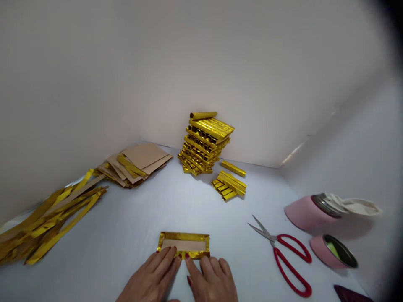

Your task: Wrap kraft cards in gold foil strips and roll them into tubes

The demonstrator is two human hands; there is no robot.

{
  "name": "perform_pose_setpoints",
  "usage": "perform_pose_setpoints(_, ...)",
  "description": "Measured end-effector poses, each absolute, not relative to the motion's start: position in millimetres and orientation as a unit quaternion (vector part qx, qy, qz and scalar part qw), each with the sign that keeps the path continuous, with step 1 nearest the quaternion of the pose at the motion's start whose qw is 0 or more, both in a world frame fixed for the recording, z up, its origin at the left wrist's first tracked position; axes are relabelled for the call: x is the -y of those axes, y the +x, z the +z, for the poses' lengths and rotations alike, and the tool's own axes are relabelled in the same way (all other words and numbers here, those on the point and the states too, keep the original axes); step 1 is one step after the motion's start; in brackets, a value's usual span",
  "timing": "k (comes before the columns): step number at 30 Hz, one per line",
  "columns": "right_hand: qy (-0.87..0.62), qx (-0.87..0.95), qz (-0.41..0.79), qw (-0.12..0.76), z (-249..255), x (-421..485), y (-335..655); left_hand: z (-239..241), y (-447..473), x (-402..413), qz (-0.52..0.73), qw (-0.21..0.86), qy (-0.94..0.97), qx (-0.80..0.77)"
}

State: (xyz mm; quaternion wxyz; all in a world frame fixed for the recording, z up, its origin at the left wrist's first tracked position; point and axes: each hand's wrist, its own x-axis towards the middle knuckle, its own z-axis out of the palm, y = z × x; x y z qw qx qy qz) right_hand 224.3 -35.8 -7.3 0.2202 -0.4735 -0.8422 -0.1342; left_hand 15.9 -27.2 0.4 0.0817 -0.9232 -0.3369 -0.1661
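A small rectangle of brown card with folded gold foil edges (189, 238) lies flat on the table in front of me. My left hand (155, 272) rests its outstretched fingertips on the near left edge, pressing the gold border down. Beside it, my right hand (211, 279) presses its straight index fingertip on the near edge's middle, its other fingers bent towards the near right corner. Both sets of nails are painted dark red. Neither hand is wrapped round the card. The thumbs are mostly hidden.
Scissors with red handles (292, 262) lie blades apart at the right, near a pink can (308, 212) and a pink cup (324, 249). Rolled gold pieces form a tall stack (206, 140), with a smaller pile (229, 184). Brown sheets (146, 157) and gold strips (56, 218) lie left.
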Motion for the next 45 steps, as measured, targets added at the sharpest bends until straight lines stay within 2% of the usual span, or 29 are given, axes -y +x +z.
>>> perform_pose_setpoints(5,-0.493,0.834,-0.140,0.206,-4,36,256,2,15,27,-0.155,0.099,-0.925,0.333)
perform_pose_setpoints(18,-0.527,0.800,-0.059,0.282,-11,39,268,0,15,29,-0.170,0.071,-0.920,0.346)
perform_pose_setpoints(24,-0.533,0.799,-0.044,0.276,-15,43,278,3,17,29,-0.158,0.078,-0.921,0.347)
perform_pose_setpoints(31,-0.485,0.820,-0.061,0.297,-1,39,272,2,17,29,-0.146,0.073,-0.922,0.352)
perform_pose_setpoints(35,-0.380,0.878,-0.130,0.262,4,31,257,-2,16,30,-0.159,0.051,-0.922,0.350)
perform_pose_setpoints(38,-0.346,0.896,-0.130,0.246,0,26,250,-3,15,30,-0.163,0.042,-0.921,0.351)
perform_pose_setpoints(45,-0.344,0.903,-0.126,0.223,-7,26,254,3,1,33,-0.164,0.125,-0.919,0.336)
